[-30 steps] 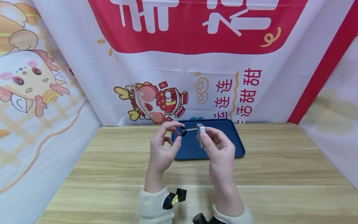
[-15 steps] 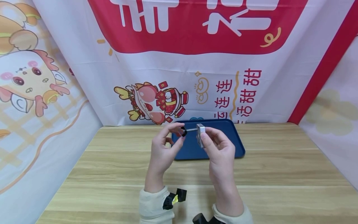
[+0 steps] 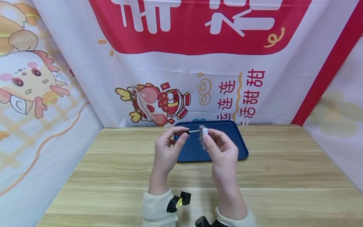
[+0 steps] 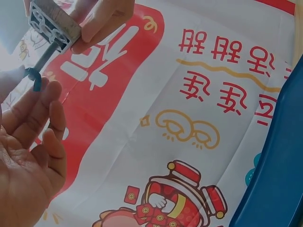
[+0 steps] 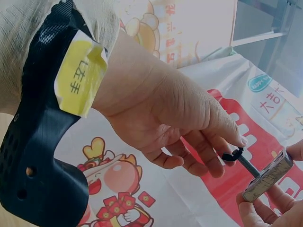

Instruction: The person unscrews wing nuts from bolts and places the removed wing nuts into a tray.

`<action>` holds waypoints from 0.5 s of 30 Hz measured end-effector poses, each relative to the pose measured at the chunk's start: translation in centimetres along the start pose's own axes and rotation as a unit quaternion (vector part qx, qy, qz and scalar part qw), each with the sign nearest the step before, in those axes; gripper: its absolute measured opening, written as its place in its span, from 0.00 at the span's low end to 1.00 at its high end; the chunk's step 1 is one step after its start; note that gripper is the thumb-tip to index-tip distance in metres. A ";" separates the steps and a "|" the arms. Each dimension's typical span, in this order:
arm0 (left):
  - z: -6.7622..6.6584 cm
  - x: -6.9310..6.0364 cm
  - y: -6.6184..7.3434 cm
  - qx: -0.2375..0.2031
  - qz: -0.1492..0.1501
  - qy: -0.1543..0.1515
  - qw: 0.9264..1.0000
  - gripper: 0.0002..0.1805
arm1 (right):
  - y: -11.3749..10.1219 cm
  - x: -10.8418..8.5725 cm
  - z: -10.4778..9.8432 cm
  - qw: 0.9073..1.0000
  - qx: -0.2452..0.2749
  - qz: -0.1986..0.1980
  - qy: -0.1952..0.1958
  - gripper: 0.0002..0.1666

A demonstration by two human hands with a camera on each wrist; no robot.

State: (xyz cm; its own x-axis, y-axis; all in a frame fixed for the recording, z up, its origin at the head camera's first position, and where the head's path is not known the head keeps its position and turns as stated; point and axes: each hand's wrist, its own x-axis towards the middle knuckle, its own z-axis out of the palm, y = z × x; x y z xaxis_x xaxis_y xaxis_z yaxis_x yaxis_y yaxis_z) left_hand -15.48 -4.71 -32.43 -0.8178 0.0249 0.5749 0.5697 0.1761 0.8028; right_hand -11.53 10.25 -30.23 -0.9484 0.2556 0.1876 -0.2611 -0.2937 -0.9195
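Observation:
My left hand point(image 3: 166, 154) pinches a black wing nut point(image 5: 233, 154) between thumb and forefinger, while its other fingers curl loosely below. The nut sits at the outer end of a silver threaded bolt point(image 5: 249, 165). That bolt juts from a small silver metal block point(image 3: 203, 137) with openings in its face, clearest in the left wrist view. My right hand point(image 3: 225, 157) grips the block between thumb and fingers, holding it up in the air. In the head view the fingertips largely cover the wing nut.
Below and behind the hands, a dark blue tray point(image 3: 193, 153) lies on the wooden table point(image 3: 124, 164). A printed cloth point(image 3: 158, 69) hangs at the table's back edge. Cameras are strapped to both wrists, the left one a black wrist camera point(image 5: 47, 156) with a yellow label.
The left thumb and forefinger have closed together onto the wing nut, which has turned from upright wings to a flatter look. The right hand and block have stayed in place.

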 end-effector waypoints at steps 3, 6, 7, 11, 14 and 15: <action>0.1 0.1 0.0 -0.003 -0.012 0.000 1.000 0.08 | 0.0 0.0 0.0 1.000 -0.003 -0.002 -0.002 0.12; 0.3 0.1 0.0 -0.006 -0.018 -0.002 1.000 0.10 | 0.0 0.0 0.0 1.000 -0.006 -0.004 -0.001 0.12; 0.3 0.1 0.0 -0.007 -0.020 -0.003 1.000 0.11 | 0.0 0.0 0.0 1.000 -0.007 -0.005 -0.001 0.12; 0.3 0.2 0.1 -0.007 -0.027 0.002 1.000 0.13 | 0.0 0.0 0.0 1.000 -0.006 -0.004 0.000 0.12; 0.1 0.1 0.1 0.001 -0.018 0.016 1.000 0.09 | 0.0 0.0 0.0 1.000 -0.003 -0.003 0.000 0.12; 0.0 0.1 0.0 0.006 -0.009 0.019 1.000 0.10 | 0.0 0.0 0.0 1.000 -0.002 -0.003 0.000 0.12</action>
State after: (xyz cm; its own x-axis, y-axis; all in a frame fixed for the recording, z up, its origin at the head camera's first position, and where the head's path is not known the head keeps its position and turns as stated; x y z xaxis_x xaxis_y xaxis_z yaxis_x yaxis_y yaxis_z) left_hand -15.53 -4.75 -32.33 -0.8239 -0.0159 0.5665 0.5540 0.1881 0.8110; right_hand -11.52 10.23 -30.22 -0.9470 0.2565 0.1936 -0.2662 -0.2886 -0.9197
